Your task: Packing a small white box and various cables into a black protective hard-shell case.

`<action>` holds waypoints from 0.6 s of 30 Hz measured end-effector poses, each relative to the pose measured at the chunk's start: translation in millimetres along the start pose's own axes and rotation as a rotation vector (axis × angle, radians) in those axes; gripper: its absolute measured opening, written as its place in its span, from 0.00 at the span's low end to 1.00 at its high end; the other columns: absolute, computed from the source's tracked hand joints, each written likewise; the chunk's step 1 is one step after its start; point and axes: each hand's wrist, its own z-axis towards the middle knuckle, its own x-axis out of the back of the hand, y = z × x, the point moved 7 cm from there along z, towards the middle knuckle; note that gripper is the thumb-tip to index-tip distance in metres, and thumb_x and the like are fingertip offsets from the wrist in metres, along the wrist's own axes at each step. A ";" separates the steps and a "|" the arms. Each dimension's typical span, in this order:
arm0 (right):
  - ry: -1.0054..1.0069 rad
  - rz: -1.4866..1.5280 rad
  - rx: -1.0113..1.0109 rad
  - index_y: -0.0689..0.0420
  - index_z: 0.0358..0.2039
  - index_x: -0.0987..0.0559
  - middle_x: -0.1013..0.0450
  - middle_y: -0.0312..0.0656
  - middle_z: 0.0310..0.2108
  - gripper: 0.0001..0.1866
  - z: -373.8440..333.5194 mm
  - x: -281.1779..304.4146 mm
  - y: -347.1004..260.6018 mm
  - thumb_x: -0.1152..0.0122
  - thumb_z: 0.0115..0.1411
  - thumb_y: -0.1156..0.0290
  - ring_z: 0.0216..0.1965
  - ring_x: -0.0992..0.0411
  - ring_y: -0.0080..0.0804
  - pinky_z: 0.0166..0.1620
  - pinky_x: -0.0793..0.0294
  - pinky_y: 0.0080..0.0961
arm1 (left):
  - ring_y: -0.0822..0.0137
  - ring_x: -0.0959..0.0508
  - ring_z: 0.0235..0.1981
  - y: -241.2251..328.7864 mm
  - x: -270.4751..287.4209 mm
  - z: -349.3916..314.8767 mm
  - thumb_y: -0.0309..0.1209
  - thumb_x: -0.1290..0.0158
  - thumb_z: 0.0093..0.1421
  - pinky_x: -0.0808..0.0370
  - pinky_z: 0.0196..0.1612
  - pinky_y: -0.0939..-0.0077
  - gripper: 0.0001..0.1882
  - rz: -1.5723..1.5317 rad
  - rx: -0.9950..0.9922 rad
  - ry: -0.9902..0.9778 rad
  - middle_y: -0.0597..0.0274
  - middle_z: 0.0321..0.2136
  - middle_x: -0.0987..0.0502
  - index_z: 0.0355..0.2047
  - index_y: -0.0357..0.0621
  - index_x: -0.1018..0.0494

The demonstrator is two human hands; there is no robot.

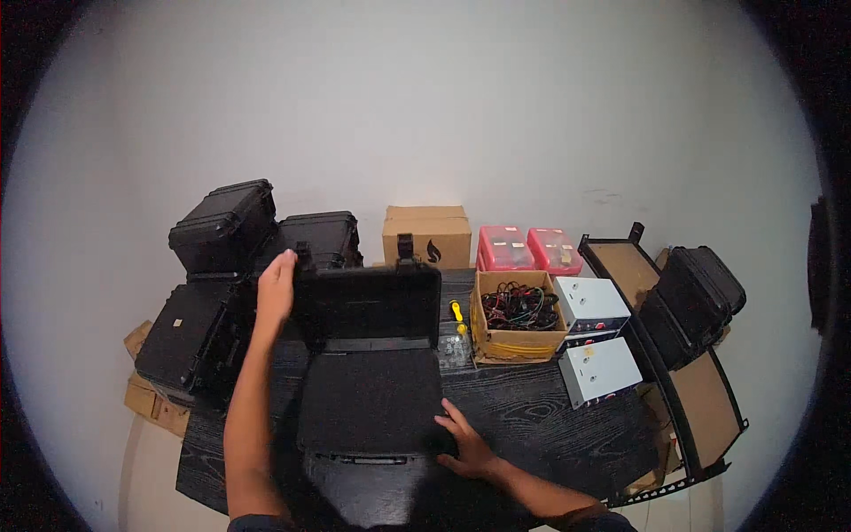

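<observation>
I count one open black case [370, 399], left hand [277, 285] pinching its lid [368, 306], right hand [468, 448] spread; two pink boxes [506, 250].

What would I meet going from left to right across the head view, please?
Stacked black hard cases, left hand, open black hard case, right hand, cardboard box of tangled cables, grey metal boxes, rightmost black hard case.

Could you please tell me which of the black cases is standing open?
It is the black case between the left hand and right hand; its lid stands raised, whereas the other black cases appear shut.
</observation>
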 end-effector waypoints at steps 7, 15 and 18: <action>-0.004 0.045 -0.013 0.52 0.72 0.41 0.60 0.61 0.77 0.42 -2.1 0.8 1.2 0.33 0.64 0.51 0.76 0.56 0.63 0.72 0.45 0.53 | 0.53 0.26 0.58 -50.0 -25.9 -7.6 0.44 0.50 0.73 0.34 0.64 0.65 0.25 0.042 0.001 -0.017 0.46 0.57 0.25 0.61 0.38 0.30; 0.018 -0.005 0.014 0.53 0.70 0.37 0.51 0.61 0.73 0.35 2.0 15.3 -10.4 0.36 0.66 0.60 0.73 0.48 0.63 0.71 0.44 0.53 | 0.50 0.31 0.67 -66.2 -26.5 -52.8 0.28 0.59 0.74 0.36 0.67 0.66 0.31 0.095 -0.031 -0.157 0.41 0.68 0.34 0.76 0.46 0.49; 0.022 -0.043 -0.025 0.52 0.66 0.31 0.42 0.59 0.69 0.30 4.6 18.1 -11.4 0.37 0.63 0.71 0.69 0.40 0.58 0.67 0.37 0.49 | 0.47 0.29 0.66 -73.4 -23.7 -67.1 0.27 0.60 0.75 0.33 0.65 0.65 0.32 0.149 -0.073 -0.192 0.38 0.66 0.32 0.77 0.48 0.52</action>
